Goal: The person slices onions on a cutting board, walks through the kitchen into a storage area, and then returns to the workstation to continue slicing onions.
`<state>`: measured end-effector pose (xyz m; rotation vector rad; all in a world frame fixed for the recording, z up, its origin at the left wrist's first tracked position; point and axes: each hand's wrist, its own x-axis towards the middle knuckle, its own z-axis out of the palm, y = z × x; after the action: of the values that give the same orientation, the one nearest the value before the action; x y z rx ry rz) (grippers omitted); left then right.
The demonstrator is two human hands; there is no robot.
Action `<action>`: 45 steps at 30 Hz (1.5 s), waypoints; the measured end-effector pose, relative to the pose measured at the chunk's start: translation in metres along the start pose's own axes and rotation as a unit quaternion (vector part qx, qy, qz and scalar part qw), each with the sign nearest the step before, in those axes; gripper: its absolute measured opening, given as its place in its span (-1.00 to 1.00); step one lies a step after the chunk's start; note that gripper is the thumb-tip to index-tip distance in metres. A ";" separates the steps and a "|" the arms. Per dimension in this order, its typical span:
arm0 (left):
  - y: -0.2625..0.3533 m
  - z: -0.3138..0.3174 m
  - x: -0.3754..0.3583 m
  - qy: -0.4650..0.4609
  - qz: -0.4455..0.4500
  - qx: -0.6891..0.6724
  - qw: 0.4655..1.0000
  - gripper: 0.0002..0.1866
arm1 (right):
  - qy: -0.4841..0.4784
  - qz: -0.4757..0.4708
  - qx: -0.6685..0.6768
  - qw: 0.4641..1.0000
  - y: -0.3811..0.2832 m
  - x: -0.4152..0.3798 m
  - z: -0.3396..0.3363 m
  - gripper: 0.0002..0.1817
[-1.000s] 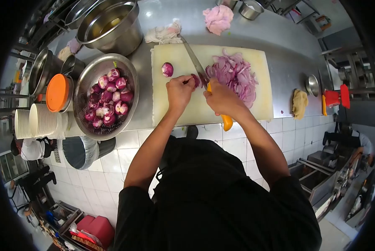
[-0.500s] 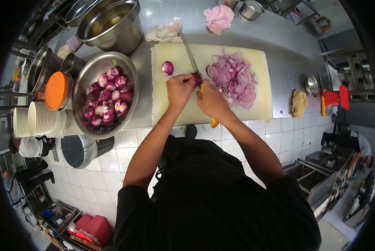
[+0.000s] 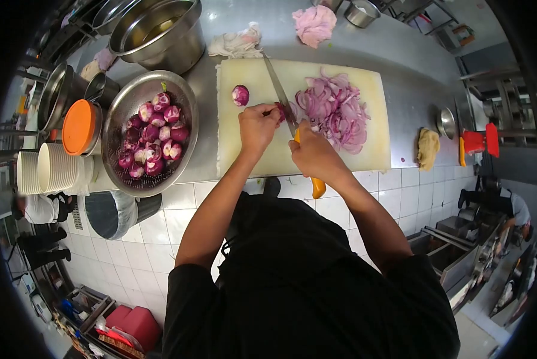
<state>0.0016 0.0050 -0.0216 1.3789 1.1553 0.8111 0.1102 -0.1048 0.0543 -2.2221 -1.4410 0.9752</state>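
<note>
My left hand [image 3: 258, 127] is closed on a red onion [image 3: 280, 112], pressing it to the white cutting board [image 3: 238, 149]; the fingers partly cover it. My right hand [image 3: 314, 151] grips the yellow handle of a knife [image 3: 275, 81]. The blade lies against the right side of the held onion, its tip pointing away from me past the board's far edge. Right of the blade is a heap of sliced onion [image 3: 338, 113]. Another onion half or whole [image 3: 240, 95] sits alone at the board's upper left.
A steel colander [image 3: 187, 105] of peeled red onions stands left of the board, beside a large pot [image 3: 187, 45], an orange lid [image 3: 80, 127] and stacked white tubs [image 3: 58, 167]. Cloths [image 3: 314, 27] lie beyond; a yellowish cloth [image 3: 428, 148] is at right. Other people work at both sides.
My right hand has moved slightly right and toward me, drawing the knife back along the onion. My left hand keeps its hold in nearly the same place.
</note>
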 end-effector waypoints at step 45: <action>0.008 -0.002 -0.001 -0.013 -0.022 0.029 0.999 -0.79 | 0.034 -0.018 0.041 0.998 0.005 0.040 0.015 -0.63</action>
<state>0.0009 0.0057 -0.0138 1.4020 1.1932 0.7313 0.1132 -0.0732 0.0257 -2.1433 -1.3819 0.9210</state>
